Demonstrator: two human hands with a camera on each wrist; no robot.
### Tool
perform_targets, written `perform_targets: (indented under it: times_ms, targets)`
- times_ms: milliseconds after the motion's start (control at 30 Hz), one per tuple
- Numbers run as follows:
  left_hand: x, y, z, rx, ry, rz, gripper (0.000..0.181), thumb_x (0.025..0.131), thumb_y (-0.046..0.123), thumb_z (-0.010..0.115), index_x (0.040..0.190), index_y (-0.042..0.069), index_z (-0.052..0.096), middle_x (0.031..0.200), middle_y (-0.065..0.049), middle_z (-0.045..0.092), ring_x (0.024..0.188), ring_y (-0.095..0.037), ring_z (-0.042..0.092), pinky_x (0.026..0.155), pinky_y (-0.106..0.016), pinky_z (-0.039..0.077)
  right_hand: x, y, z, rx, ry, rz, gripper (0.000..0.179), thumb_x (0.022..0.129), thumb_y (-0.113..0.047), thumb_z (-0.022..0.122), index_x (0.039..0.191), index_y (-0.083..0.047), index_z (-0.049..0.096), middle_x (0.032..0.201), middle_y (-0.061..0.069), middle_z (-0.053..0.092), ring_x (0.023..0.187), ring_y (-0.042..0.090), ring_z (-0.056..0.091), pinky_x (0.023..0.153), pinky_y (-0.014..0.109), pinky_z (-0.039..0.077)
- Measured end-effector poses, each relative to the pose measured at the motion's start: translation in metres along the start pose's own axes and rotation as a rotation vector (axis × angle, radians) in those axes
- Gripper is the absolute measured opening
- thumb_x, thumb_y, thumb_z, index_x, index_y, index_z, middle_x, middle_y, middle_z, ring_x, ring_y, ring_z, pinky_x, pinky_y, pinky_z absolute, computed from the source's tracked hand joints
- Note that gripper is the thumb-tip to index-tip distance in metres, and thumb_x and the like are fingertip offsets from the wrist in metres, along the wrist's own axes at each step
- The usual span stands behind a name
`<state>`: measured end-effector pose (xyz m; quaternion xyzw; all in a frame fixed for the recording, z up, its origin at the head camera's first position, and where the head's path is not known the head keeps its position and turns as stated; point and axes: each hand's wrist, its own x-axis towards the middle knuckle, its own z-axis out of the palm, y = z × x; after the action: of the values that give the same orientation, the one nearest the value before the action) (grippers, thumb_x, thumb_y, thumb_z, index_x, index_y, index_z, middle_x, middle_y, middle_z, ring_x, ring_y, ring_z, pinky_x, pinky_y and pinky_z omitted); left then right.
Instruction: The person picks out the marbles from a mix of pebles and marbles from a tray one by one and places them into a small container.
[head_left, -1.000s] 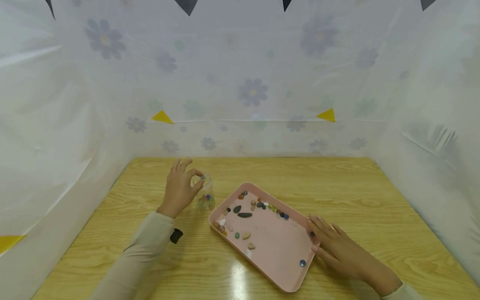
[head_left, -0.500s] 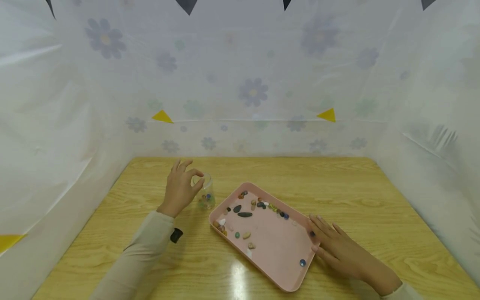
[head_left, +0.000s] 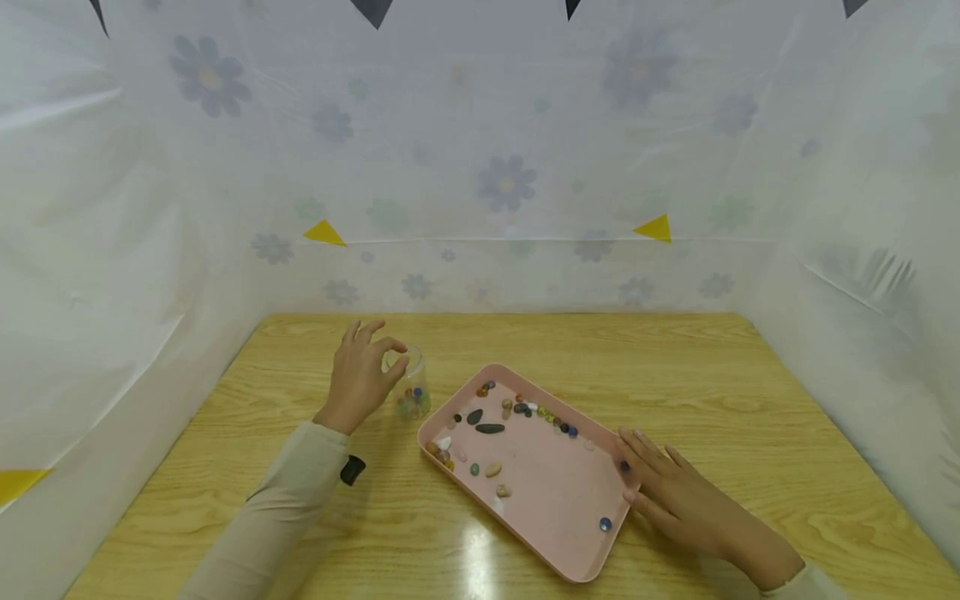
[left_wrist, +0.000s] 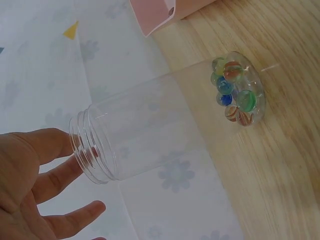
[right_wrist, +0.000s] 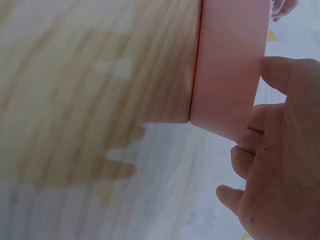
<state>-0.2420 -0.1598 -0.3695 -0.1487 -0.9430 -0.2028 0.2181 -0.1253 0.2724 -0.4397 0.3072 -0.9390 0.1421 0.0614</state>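
My left hand (head_left: 358,371) is at the mouth of a clear jar (left_wrist: 145,130), its thumb and index fingertips close together over the rim with nothing visible between them. Several glass marbles (left_wrist: 232,90), blue, green and orange-streaked, lie at the jar's bottom. The jar stands upright on the table, left of a pink tray (head_left: 555,492). On the tray's right end rests my right hand (head_left: 678,504), fingers extended along the rim; the right wrist view has the thumb touching the tray's edge. A blue glass bead (head_left: 605,525) lies in the tray near that hand.
Along the tray's walls sit several beads and pebbles, among them a long dark stone (head_left: 490,429), a tan pebble (head_left: 492,470) and a green stone (head_left: 475,470). White flowered sheeting (head_left: 480,275) encloses the wooden table (head_left: 600,350) at the back and sides.
A small marble between my left fingertips one second ago is gone from them, let go over the jar. The marbles in the jar look slightly shifted. Both hands and the tray have barely moved.
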Motion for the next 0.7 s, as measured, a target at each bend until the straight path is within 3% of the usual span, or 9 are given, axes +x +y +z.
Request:
perform_targets:
  times_ms: [433, 700]
  targets:
    - [0.003, 0.0, -0.001, 0.017, 0.019, 0.039, 0.015, 0.085, 0.014, 0.072, 0.097, 0.005, 0.074, 0.133, -0.025, 0.053, 0.131, -0.047, 0.036, 0.104, -0.065, 0.032, 0.001, 0.0, -0.001, -0.001, -0.01, 0.004, 0.061, 0.1, -0.032, 0.05, 0.15, -0.005, 0.029, 0.154, 0.015, 0.03, 0.146, 0.006, 0.007, 0.108, 0.009, -0.014]
    - [0.024, 0.02, -0.001, 0.013, 0.013, 0.14, 0.015, 0.085, 0.013, 0.07, 0.098, 0.007, 0.074, 0.132, -0.023, 0.055, 0.132, -0.042, 0.039, 0.111, -0.058, 0.028, 0.001, -0.001, -0.001, -0.014, -0.001, -0.005, 0.061, 0.1, -0.031, 0.051, 0.15, -0.005, 0.03, 0.153, 0.017, 0.031, 0.146, 0.007, 0.008, 0.109, 0.01, -0.014]
